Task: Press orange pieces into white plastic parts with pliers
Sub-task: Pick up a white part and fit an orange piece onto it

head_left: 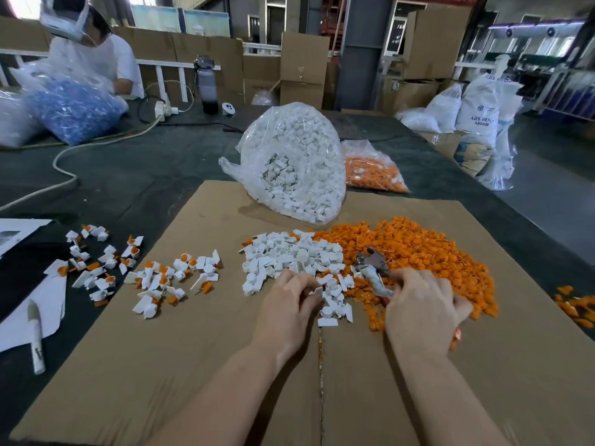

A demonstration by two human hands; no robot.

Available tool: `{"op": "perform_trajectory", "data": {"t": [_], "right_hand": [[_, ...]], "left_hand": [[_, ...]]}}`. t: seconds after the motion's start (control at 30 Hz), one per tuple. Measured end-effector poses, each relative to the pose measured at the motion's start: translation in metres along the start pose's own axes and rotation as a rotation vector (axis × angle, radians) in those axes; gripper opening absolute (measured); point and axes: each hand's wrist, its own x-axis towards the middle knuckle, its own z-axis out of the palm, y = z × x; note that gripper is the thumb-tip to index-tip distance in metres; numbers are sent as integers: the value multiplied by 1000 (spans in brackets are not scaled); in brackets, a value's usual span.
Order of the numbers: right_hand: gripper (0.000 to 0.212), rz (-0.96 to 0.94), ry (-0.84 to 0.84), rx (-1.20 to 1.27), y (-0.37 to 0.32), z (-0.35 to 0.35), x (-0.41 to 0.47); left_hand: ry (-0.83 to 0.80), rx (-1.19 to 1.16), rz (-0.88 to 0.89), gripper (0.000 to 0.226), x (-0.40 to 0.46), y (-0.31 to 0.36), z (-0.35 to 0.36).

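Observation:
A heap of loose white plastic parts point(289, 257) lies on the cardboard sheet point(193, 365), with a heap of orange pieces point(418, 252) to its right. My left hand point(286, 304) pinches one white part point(317, 289) at the near edge of the white heap. My right hand point(425, 309) grips the wrapped handles of the pliers point(373, 265), whose metal jaws point away over the orange heap. An orange piece shows under that hand's palm. White parts with orange pieces in them point(161, 278) lie scattered at the left.
A clear bag of white parts point(296, 162) and a bag of orange pieces point(373, 172) stand behind the heaps. Further orange pieces point(576, 305) lie at the right edge. A wrapped tool point(36, 336) lies on paper at left. Another person point(93, 49) sits behind a bag of blue parts point(70, 107).

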Motion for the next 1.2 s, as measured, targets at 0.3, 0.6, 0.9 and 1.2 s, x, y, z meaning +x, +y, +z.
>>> {"op": "perform_trajectory", "data": {"t": [0.3, 0.6, 0.9, 1.2], "right_hand": [[35, -61, -288, -241, 20, -9, 27], [15, -122, -280, -275, 15, -10, 26], [15, -282, -227, 497, -21, -6, -8], [15, -248, -184, 746, -23, 9, -30]], "left_hand": [[-38, -45, 25, 18, -1, 3, -2], [-24, -143, -37, 7, -4, 5, -6], [45, -177, -68, 10, -4, 4, -6], [-20, -220, -120, 24, -5, 5, -8]]}}
